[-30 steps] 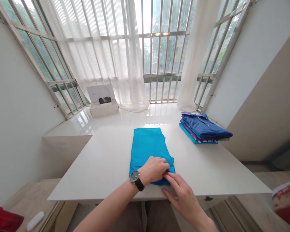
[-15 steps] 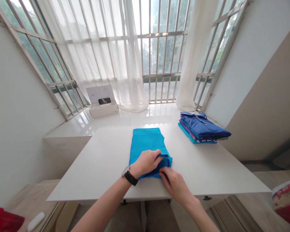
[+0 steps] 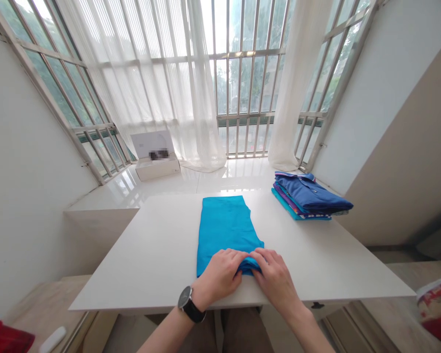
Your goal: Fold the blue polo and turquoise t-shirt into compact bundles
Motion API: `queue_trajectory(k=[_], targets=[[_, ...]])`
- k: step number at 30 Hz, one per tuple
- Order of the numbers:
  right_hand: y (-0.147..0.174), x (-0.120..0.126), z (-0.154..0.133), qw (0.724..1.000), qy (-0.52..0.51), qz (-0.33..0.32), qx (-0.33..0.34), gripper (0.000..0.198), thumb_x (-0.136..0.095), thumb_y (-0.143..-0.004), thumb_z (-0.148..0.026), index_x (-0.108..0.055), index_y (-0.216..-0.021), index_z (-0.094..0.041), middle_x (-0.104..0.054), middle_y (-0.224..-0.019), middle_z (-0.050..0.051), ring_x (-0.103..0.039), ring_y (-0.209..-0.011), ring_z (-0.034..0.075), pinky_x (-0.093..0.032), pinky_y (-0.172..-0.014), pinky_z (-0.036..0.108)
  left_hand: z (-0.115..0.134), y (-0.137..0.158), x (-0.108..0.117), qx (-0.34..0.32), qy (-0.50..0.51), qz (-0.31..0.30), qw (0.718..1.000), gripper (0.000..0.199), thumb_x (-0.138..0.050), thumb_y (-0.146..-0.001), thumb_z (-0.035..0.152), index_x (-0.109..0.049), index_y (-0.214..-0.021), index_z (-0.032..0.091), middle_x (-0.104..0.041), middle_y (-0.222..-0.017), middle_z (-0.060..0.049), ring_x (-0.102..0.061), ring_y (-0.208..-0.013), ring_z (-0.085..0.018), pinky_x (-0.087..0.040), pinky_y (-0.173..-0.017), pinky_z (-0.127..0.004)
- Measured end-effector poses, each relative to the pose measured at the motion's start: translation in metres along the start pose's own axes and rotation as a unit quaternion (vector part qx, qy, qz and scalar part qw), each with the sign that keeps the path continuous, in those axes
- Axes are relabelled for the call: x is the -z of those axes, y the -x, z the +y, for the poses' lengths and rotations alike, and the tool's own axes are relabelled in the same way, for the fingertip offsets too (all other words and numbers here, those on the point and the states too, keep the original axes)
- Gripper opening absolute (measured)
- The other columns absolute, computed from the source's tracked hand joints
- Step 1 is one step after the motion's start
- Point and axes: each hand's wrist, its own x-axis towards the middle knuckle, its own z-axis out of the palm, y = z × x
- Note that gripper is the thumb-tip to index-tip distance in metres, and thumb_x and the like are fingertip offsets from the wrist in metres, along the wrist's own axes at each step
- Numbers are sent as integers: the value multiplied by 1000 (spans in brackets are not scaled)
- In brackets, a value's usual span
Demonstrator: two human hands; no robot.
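A bright blue garment [image 3: 226,223], which looks like a pair of shorts folded in half, lies flat on the white table [image 3: 161,245] in front of me. At its near edge, my left hand [image 3: 224,272] is closed with the fingers curled over the layered fabric. Close beside it, my right hand [image 3: 275,277] pinches the same edge between thumb and fingers. The cloth bunches up slightly between both hands, and its layers show there. A black-strapped watch [image 3: 191,304] is on my left wrist.
A stack of folded clothes [image 3: 310,196], with a dark blue collared shirt on top, sits at the table's far right. An opened white box [image 3: 158,166] stands on the window sill. Sheer curtains [image 3: 202,98] hang before the barred window. A red object [image 3: 7,336] is at lower left.
Both hands have moved toward me to the near edge. The opening in the fabric has closed and the garment lies flatter. My right hand has turned over to grip the edge from above.
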Motion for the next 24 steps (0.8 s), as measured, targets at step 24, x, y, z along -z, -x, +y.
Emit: queue_trajectory(k=[24], targets=[[6,-10,8,996,-76,-37,18,27,-45,-79,-3,-53,-89,-27,-65,-90,3,-63,-79,21,-54,-72,35,-34,63,24,108,-63,70,990,31,-49,-77,-5,-59,-89,23,-64,-90,1,-60,-81,-16,-46,-70,-24]])
